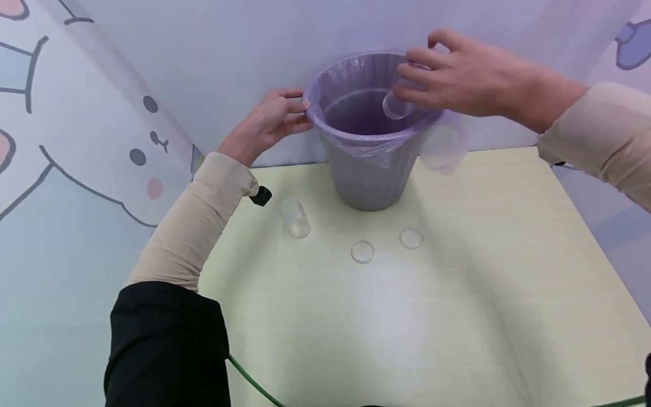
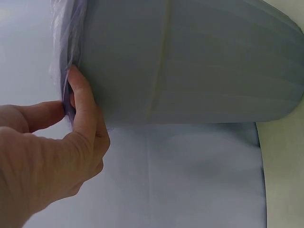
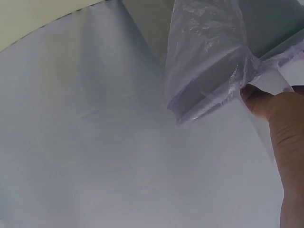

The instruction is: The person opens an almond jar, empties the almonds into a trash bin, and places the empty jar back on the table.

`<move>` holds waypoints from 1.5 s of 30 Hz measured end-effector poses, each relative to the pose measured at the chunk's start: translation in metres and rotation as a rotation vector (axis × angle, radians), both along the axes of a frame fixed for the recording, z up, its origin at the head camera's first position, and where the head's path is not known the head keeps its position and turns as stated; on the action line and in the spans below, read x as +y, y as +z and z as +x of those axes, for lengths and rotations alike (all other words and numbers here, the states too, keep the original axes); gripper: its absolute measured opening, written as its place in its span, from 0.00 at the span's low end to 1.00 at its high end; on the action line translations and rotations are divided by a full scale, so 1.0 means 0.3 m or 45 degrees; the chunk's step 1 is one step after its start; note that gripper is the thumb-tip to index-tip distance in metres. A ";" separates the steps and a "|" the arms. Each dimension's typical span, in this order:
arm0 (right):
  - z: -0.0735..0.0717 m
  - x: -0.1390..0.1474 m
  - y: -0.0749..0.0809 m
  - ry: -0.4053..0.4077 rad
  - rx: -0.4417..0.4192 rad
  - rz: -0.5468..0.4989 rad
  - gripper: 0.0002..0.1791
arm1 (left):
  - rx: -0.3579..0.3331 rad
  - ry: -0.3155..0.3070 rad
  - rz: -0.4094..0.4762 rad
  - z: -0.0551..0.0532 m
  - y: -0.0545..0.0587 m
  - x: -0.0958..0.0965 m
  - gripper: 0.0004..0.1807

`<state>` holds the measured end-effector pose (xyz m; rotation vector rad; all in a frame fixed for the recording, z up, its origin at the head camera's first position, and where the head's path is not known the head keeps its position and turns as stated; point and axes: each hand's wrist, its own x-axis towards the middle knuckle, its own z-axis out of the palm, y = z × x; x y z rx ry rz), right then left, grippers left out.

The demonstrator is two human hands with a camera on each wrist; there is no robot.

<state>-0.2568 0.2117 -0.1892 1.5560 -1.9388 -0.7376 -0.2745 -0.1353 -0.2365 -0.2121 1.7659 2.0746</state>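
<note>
A grey ribbed trash bin point(image 1: 368, 178) with a thin lilac liner point(image 3: 204, 66) folded over its rim stands at the table's back edge. My left hand point(image 1: 277, 118) pinches the bin's left rim; in the left wrist view, thumb and fingers grip rim and liner from both sides. Over the right part of the opening, my right hand point(image 1: 458, 76) holds a clear plastic cup point(image 1: 394, 107) with its round end tilted down into the bin. Most of that cup is hidden behind the fingers. A loose flap of liner hangs below the right hand, outside the bin.
Another clear cup point(image 1: 296, 220) is on the table point(image 1: 458, 328), left of the bin. Two clear round lids, a nearer lid point(image 1: 363, 252) and a right-hand lid point(image 1: 411, 238), lie in front of it. A green cable point(image 1: 254, 384) runs along the front. A printed curtain point(image 1: 229, 51) rises behind.
</note>
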 end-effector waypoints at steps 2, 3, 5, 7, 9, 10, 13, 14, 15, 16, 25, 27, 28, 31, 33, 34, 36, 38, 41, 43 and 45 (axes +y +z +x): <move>0.000 0.002 0.005 -0.048 -0.011 -0.029 0.39 | 0.001 0.002 -0.001 0.001 -0.002 -0.005 0.28; 0.000 0.003 0.006 -0.064 -0.025 -0.052 0.39 | 0.002 0.003 -0.003 0.000 -0.004 -0.008 0.29; -0.001 0.008 0.007 -0.101 -0.032 -0.091 0.38 | 0.002 0.003 0.003 0.000 -0.006 -0.011 0.29; -0.003 0.013 0.005 -0.122 -0.054 -0.139 0.39 | 0.001 0.003 0.006 -0.002 -0.005 -0.012 0.29; -0.005 0.014 0.003 -0.135 -0.063 -0.177 0.40 | 0.003 0.005 0.003 -0.005 -0.002 -0.014 0.29; -0.006 0.014 0.003 -0.151 -0.067 -0.181 0.40 | 0.004 0.007 0.006 -0.005 -0.001 -0.016 0.29; -0.006 0.009 0.000 -0.208 -0.084 -0.162 0.39 | 0.013 0.016 0.000 -0.006 0.000 -0.023 0.29; -0.007 0.007 -0.002 -0.219 -0.088 -0.151 0.38 | 0.016 0.019 -0.004 -0.006 -0.001 -0.025 0.29; -0.007 0.006 -0.003 -0.228 -0.095 -0.139 0.38 | 0.013 0.026 -0.003 -0.005 -0.003 -0.027 0.29; -0.006 0.005 -0.004 -0.240 -0.097 -0.126 0.38 | 0.016 0.025 -0.006 -0.004 -0.005 -0.029 0.29; 0.003 0.012 -0.001 -0.301 -0.056 -0.148 0.40 | 0.028 -0.002 0.000 -0.006 -0.012 -0.025 0.28; 0.004 0.010 -0.003 -0.302 -0.045 -0.129 0.40 | 0.026 -0.002 0.005 -0.004 -0.011 -0.024 0.28; 0.004 0.009 -0.004 -0.299 -0.039 -0.124 0.40 | 0.025 -0.002 0.004 -0.003 -0.010 -0.024 0.28; 0.003 0.009 -0.004 -0.274 -0.025 -0.154 0.41 | 0.017 0.000 0.010 0.000 -0.007 -0.026 0.28; 0.001 0.009 0.002 -0.241 -0.009 -0.204 0.40 | 0.016 -0.001 0.012 0.001 -0.004 -0.028 0.29; 0.000 0.009 0.005 -0.230 0.004 -0.224 0.40 | 0.016 0.000 0.011 0.001 -0.002 -0.029 0.29; -0.001 0.007 0.011 -0.227 0.025 -0.234 0.41 | 0.014 0.002 0.016 0.001 0.000 -0.030 0.29; -0.003 0.006 0.011 -0.194 0.031 -0.233 0.40 | 0.013 0.006 0.016 0.001 0.002 -0.031 0.29; 0.000 0.007 0.002 -0.192 0.025 -0.170 0.41 | 0.009 0.014 0.015 0.001 0.004 -0.029 0.29; 0.000 0.008 -0.004 -0.172 0.016 -0.160 0.41 | 0.008 0.020 0.009 0.001 0.003 -0.027 0.29; -0.001 0.010 -0.004 -0.184 0.010 -0.178 0.42 | 0.010 0.018 0.005 0.002 0.001 -0.023 0.29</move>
